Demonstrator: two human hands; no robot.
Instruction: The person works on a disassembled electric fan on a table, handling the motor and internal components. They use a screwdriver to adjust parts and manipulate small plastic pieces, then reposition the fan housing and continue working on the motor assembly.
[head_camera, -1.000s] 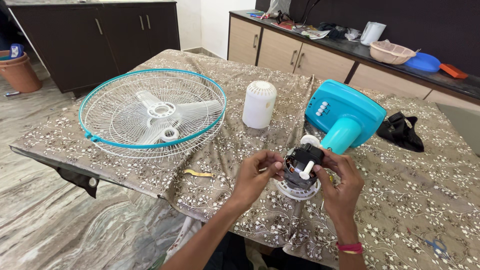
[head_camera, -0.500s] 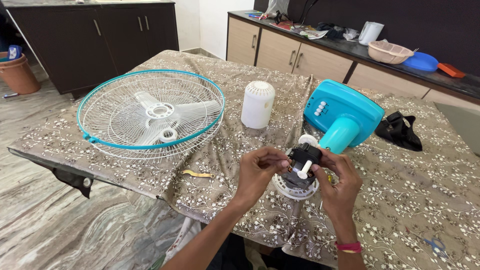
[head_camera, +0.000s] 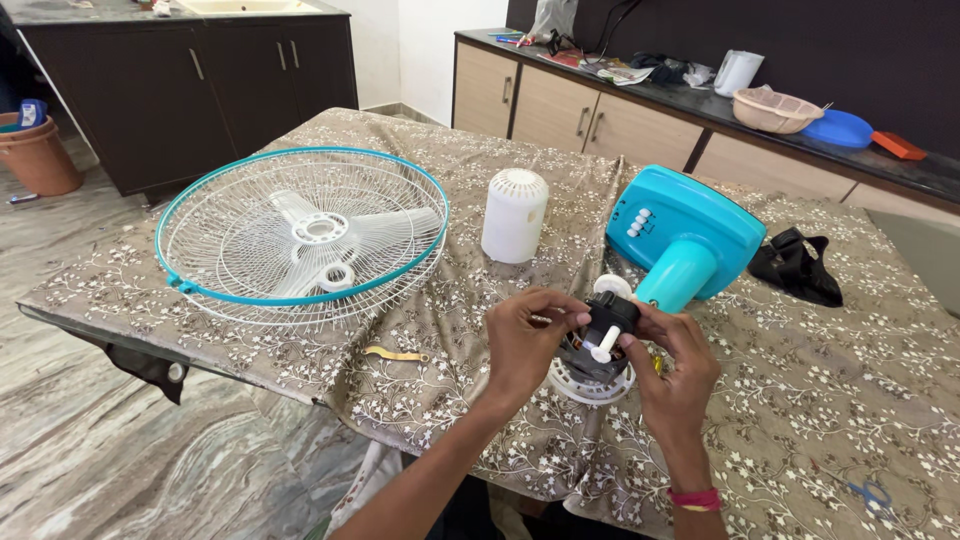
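Here, both hands are gripping the black fan motor unit with its white plastic shaft (head_camera: 603, 335). The left hand (head_camera: 522, 340) is curling closed around the motor's left side, steadying it; the right hand (head_camera: 672, 372) is cupping its right side, fingers wrapped partway, so the shaft is pointing up towards the camera. Beneath the hands, a white round ribbed housing (head_camera: 588, 385) is resting on the patterned brown tablecloth (head_camera: 820, 400). Just beyond the right hand: a turquoise plastic fan base (head_camera: 690, 235). Beyond the left hand: a white cylindrical vented cover (head_camera: 515, 215). Well left of it: a white wire guard with a turquoise rim (head_camera: 300, 235), lying flat with the white blade inside.
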